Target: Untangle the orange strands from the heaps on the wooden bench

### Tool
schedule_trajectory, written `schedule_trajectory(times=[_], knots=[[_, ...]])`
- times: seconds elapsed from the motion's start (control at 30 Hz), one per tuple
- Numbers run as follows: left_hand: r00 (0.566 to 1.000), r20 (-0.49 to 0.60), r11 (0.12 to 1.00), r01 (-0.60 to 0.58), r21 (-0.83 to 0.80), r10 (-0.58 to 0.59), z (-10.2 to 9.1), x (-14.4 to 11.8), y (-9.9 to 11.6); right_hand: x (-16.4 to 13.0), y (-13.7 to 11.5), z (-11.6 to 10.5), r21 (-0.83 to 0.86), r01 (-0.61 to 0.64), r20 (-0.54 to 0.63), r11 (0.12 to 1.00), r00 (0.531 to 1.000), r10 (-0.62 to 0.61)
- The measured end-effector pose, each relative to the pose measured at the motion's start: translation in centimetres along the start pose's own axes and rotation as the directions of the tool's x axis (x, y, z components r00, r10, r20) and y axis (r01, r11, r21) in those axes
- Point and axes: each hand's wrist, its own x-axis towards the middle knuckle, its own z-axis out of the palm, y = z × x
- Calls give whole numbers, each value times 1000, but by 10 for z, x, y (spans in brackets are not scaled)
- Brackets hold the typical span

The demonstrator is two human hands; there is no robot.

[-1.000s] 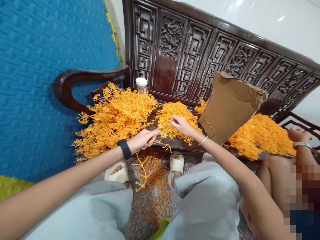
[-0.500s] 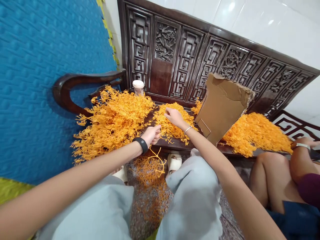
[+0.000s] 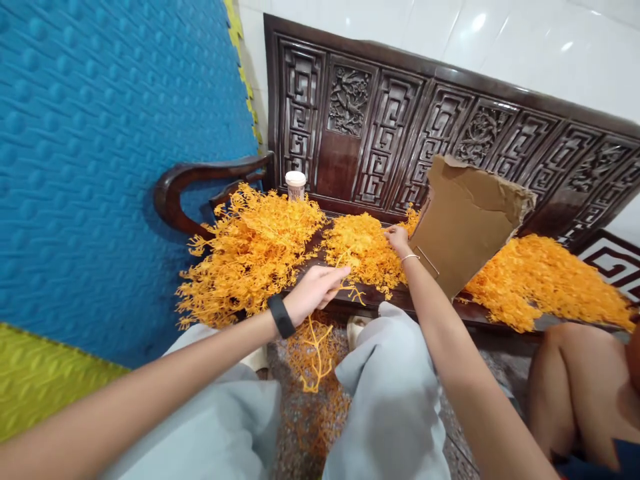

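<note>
Orange sprigs (image 3: 367, 250): heap at frame centre on table (image 3: 373, 301)
Left hand (image 3: 315, 292): pinching one sprig
Right hand (image 3: 397, 239): fingers curled into heap

A branched orange plastic sprig (image 3: 345, 283) dangles at the bench edge beside a heaped orange pile (image 3: 365, 250).

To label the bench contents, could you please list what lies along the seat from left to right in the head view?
Large pile of orange plastic sprigs → smaller orange sprig heap → torn brown cardboard sheet → long orange sprig pile.
</note>
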Motion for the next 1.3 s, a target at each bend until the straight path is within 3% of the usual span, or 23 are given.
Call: schedule_trajectory(times=[0.1, 0.2, 0.37, 0.47, 0.57, 0.67, 0.77, 0.97, 1.07, 1.17, 1.23, 1.3], knots=[[1000, 8, 998, 8, -55, -8, -18, -1, 0, 5, 4, -9, 162, -80, 43, 983, 996, 74], [1000, 8, 990, -22, -141, 23, -35, 0, -4, 8, -9, -20, 303, -108, 103, 947, 991, 80], [996, 64, 959, -43, -281, 64, -51, -1, -6, -11, -44, -20, 534, -110, 284, 838, 957, -55], [993, 92, 942, -40, -333, 74, -55, -1, -6, -52, -71, -9, 606, -62, 415, 793, 875, -248], [990, 125, 933, -15, -359, 64, -57, 2, -7, -102, -94, -3, 666, -63, 545, 744, 722, -427], [978, 204, 934, 41, -356, 35, -56, 6, -8, -141, -108, -10, 728, 30, 521, 685, 625, -581], [946, 323, 929, 141, -341, -25, -53, 10, -11, -159, -111, -22, 760, 109, 464, 641, 601, -651], [855, 511, 906, 281, -315, -87, -45, 18, -14, -162, -102, -33, 708, 326, 393, 627, 556, -732], [838, 539, 909, 288, -300, -87, -41, 22, -14, -161, -102, -33, 617, 492, 319, 615, 558, -766], [831, 547, 916, 291, -277, -99, -38, 27, -13, -157, -101, -34, 497, 658, 274, 565, 499, -822], [841, 527, 927, 288, -241, -124, -35, 29, -13, -150, -96, -33, 465, 696, 276, 546, 472, -837], [878, 455, 946, 262, -189, -152, -31, 31, -12, -140, -86, -31, 466, 668, 290, 580, 504, -814]])
